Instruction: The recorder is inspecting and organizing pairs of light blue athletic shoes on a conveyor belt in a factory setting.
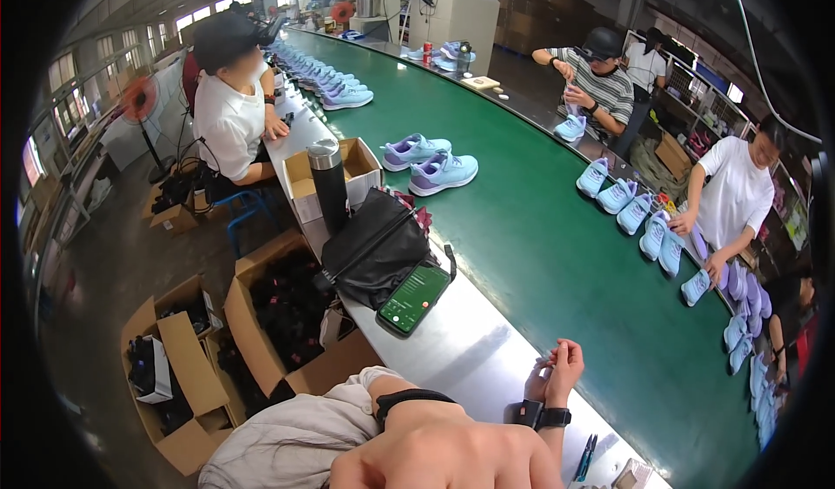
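My right hand [567,369] is raised over the steel ledge [470,350] beside the green conveyor belt [539,254], fingers curled shut, a black watch [553,418] on the wrist. My left hand [536,386] presses against it from the left and is mostly hidden behind it. Whether anything small sits between the fingers is too small to tell. A phone [415,298] with a lit green screen lies on the ledge ahead of my hands, leaning on a black bag [374,246]. A blue-handled tool [584,459] lies just right of my wrist.
A dark flask [330,185] and an open cardboard box [300,180] stand beyond the bag. A pair of pale blue and lilac shoes [430,163] rides the belt. Seated people [230,106] [596,76] [735,193] handle more shoes. Open cartons [261,315] crowd the floor at left.
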### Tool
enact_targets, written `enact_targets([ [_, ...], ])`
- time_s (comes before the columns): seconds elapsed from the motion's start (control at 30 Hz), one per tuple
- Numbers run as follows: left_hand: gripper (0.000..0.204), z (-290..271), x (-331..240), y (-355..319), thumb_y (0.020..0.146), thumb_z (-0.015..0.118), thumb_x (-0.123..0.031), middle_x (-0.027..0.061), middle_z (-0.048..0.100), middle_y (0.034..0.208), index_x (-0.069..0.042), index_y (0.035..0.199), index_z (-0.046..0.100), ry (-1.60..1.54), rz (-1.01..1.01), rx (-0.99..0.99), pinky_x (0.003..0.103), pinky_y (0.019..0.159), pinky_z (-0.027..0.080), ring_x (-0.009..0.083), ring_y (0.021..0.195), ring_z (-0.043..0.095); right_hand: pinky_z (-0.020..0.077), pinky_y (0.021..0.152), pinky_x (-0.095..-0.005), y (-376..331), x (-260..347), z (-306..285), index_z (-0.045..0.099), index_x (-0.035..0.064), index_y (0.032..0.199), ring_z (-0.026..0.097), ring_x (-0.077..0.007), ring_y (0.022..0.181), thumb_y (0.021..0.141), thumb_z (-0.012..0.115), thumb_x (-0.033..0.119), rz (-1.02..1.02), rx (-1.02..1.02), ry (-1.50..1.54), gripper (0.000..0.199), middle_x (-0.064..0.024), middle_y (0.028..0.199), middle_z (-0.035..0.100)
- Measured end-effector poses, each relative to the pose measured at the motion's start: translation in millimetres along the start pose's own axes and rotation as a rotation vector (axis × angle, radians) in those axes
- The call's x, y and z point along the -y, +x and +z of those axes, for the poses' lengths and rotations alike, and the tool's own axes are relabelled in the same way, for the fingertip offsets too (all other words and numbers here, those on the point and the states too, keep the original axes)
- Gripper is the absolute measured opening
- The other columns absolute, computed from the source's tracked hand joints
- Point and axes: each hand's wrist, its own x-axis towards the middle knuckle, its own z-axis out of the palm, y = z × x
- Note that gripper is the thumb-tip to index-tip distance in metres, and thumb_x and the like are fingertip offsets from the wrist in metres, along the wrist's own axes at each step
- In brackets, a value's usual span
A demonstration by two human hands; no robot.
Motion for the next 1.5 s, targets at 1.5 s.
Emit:
enact_targets([
  [1.5,0.018,-124,69,-133,0.086,0.066,-0.012,0.0051,0.061,0.072,-0.004,0.082,0.050,0.359,-1.033,-0.637,0.024,0.062,0.046,0.0113,0.067,0.058,0.0391,0.051,-0.0175,-2,4,-17,0.058,0.0035,0.093,0.045,-0.0048,0.059,0.095,0.049,0.016,-0.017,0.014,-0.064,0.015,0.0007,0.071,0.052],
])
